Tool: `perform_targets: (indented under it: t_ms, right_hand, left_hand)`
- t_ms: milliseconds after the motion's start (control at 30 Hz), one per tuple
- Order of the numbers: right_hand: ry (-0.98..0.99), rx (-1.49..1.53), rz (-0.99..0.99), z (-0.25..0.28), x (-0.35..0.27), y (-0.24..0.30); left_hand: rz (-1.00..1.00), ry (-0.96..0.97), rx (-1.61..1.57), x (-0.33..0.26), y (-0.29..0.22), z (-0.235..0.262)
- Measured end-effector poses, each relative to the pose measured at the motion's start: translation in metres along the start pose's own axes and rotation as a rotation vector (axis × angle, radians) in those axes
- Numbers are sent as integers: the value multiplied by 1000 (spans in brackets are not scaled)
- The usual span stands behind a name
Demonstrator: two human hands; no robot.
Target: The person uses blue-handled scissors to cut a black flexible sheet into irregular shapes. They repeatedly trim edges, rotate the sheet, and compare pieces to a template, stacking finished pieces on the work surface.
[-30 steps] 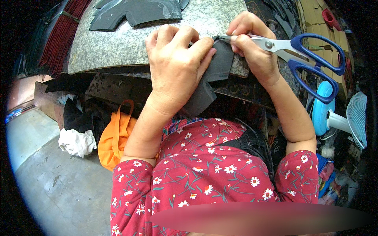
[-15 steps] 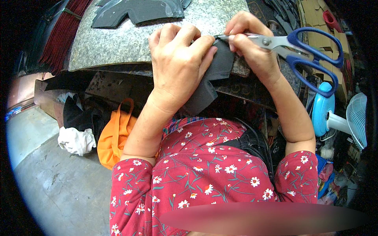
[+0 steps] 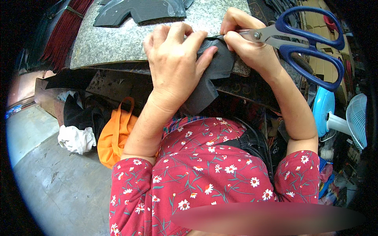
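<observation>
A dark grey cut piece of sheet material [image 3: 217, 67] lies over the front edge of a speckled stone slab [image 3: 114, 45], its notched lower end hanging down. My left hand [image 3: 173, 65] holds it near the upper edge, fingers bent on top and thumb pressed along it. In my right hand [image 3: 252, 49] is a pair of scissors with blue handles [image 3: 311, 45], gripped by the blades rather than the loops. The blade tips meet the top edge of the piece, next to my left fingertips. Fingers partly hide that contact.
More dark grey pieces [image 3: 157, 11] lie stacked at the slab's far side. Bundled dark red strands [image 3: 65, 37] are at the left. Below stand an orange bag [image 3: 114, 135] and a crumpled white cloth [image 3: 76, 139]. A blue and white fan [image 3: 334, 118] is at the right.
My right hand has moved slightly left and up, and the scissor handles have swung upward. My left index finger has shifted back a little, with the thumb further from it.
</observation>
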State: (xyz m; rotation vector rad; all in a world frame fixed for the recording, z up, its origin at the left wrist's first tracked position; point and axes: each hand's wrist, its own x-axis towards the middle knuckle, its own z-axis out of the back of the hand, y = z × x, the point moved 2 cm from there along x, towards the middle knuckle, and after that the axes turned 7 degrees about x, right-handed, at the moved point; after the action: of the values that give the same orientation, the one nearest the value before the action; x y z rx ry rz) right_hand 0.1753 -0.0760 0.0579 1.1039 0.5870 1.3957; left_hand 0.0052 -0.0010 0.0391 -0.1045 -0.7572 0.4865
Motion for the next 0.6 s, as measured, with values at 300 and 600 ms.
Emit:
perform_targets:
  t_ms: [300, 600]
  right_hand:
    - [-145, 398, -98, 3, -7, -1]
    - [-88, 306, -73, 1, -8, -1]
  left_hand:
    - [-98, -36, -8, 3, 1, -1]
    - [-79, -40, -31, 2, 1, -1]
